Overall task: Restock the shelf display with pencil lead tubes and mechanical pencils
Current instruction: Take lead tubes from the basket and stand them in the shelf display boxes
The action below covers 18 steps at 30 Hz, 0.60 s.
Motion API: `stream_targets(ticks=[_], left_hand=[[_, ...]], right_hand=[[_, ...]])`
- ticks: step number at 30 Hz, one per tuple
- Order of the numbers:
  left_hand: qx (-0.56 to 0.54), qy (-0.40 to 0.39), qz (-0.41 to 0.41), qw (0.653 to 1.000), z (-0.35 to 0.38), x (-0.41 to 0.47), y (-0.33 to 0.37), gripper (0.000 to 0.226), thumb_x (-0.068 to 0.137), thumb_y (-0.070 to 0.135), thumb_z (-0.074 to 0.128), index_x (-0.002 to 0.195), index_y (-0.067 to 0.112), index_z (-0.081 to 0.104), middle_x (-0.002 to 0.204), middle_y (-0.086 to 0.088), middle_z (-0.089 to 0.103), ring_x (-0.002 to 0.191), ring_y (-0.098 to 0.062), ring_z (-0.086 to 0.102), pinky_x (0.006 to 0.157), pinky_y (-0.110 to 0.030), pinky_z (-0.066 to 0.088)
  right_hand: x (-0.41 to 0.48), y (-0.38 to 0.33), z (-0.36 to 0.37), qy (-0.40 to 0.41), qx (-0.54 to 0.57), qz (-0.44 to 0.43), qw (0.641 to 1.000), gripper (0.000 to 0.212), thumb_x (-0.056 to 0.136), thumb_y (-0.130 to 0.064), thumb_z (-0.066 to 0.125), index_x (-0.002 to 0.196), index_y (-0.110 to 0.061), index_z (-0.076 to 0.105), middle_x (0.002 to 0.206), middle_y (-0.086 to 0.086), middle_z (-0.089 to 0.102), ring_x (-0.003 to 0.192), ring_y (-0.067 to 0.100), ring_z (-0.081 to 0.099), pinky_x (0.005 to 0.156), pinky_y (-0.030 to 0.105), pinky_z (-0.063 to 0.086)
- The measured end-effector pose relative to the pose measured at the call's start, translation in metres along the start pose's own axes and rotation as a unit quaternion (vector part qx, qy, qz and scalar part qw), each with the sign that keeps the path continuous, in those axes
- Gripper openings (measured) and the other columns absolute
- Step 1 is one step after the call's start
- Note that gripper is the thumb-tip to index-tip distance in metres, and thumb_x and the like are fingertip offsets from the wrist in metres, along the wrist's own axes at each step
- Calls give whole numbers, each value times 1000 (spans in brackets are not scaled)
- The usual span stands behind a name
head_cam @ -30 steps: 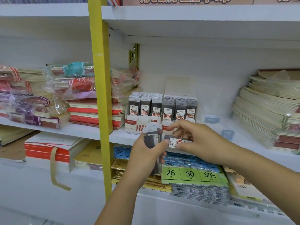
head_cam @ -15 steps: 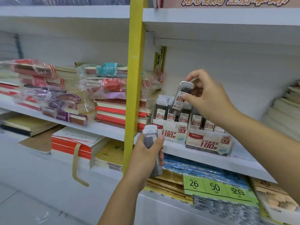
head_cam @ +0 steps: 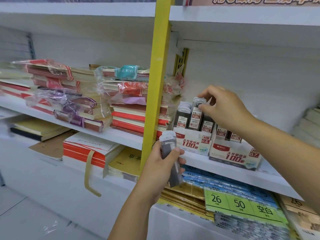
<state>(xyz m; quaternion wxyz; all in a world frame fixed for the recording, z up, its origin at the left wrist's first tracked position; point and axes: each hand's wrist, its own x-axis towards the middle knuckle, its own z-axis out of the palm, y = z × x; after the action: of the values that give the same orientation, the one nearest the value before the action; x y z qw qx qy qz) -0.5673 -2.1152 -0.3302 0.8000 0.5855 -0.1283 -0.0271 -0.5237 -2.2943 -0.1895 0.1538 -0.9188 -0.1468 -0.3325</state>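
The right hand (head_cam: 225, 110) pinches with thumb and forefinger the white cap of a dark, flat pencil lead tube with a white label (head_cam: 196, 115). This tube stands upright in the middle row of the white and red cardboard display box marked HB 0.5 (head_cam: 192, 143), higher than the tubes beside it. The left hand (head_cam: 161, 167) is lower, in front of the white shelf board (head_cam: 225, 172). Its fingers are curled around a small bundle of dark lead tubes with white caps (head_cam: 167, 148). A second cardboard display box marked 0.7 (head_cam: 233, 154) stands just beside the first one. Left of the yellow metal post (head_cam: 155, 84) lie stacks of notebooks in plastic wrap (head_cam: 124, 94).
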Motion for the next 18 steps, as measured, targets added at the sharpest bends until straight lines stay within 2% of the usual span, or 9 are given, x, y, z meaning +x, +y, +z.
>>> stream_targets(ticks=[3, 6, 11, 14, 18], left_hand=[[-12, 10, 12, 1000, 0, -2, 1, 22, 96, 28, 64, 117, 34, 59, 93, 2, 76, 79, -13, 75, 61, -20, 56], [-18, 14, 20, 1000, 0, -2, 1, 23, 96, 26, 63, 117, 34, 58, 91, 4, 76, 79, -13, 75, 61, -22, 57], [0, 16, 22, 1000, 1, -1, -1, 20, 96, 31, 63, 115, 34, 59, 90, 3, 77, 79, -14, 75, 62, -23, 57], [2, 9, 23, 1000, 3, -2, -1, 22, 96, 31, 65, 116, 35, 59, 90, 3, 77, 78, -14, 75, 60, -21, 57], [2, 10, 29, 1000, 5, -2, -1, 25, 92, 31, 70, 110, 44, 60, 93, 7, 77, 83, -12, 75, 60, -23, 58]], right_hand=[[-1, 0, -6, 18, 49, 20, 998, 14, 88, -21, 68, 99, -28, 62, 93, -10, 62, 85, 9, 57, 73, 27, 47], [-1, 2, -21, 54, 116, 37, 991, 21, 88, -17, 68, 89, -35, 57, 89, -13, 62, 78, 0, 56, 66, 16, 43], [-7, 9, -28, 24, 29, 4, 999, 16, 89, -17, 66, 95, -29, 58, 91, -17, 56, 80, -1, 54, 65, 13, 37], [-10, 12, -21, 5, -11, -7, 1000, 11, 89, -22, 65, 97, -26, 60, 93, -16, 55, 82, 2, 52, 66, 17, 37], [-12, 19, -14, -8, -103, -11, 995, 11, 87, -35, 67, 93, -26, 65, 98, -9, 52, 100, 10, 40, 80, 27, 31]])
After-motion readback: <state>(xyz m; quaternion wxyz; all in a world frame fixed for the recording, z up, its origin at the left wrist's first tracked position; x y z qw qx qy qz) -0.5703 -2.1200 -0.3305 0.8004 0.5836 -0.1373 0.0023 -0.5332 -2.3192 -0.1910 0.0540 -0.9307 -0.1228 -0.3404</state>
